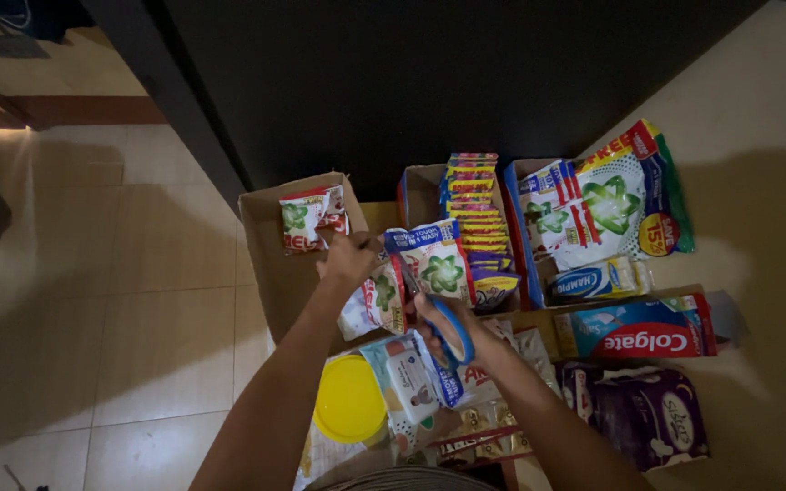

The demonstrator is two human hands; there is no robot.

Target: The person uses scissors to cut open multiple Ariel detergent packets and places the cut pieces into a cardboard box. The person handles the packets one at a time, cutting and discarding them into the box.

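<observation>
The left hand (349, 259) is pinching the top of a strip of white and green sachets (411, 277), its grip closed on it, the strip's long axis running left to right above the boxes. The right hand (448, 327) is gripping blue-handled scissors (429, 309), blades pointing far-left at the strip. A yellow round lid (349, 398) is lying near left; a red long carton (639, 332) and purple pack (639, 409) are sitting right.

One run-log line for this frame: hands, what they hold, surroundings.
left hand: holds strip of detergent sachets | right hand: blue-handled scissors at the strip | nearby: yellow lid, cardboard boxes
</observation>
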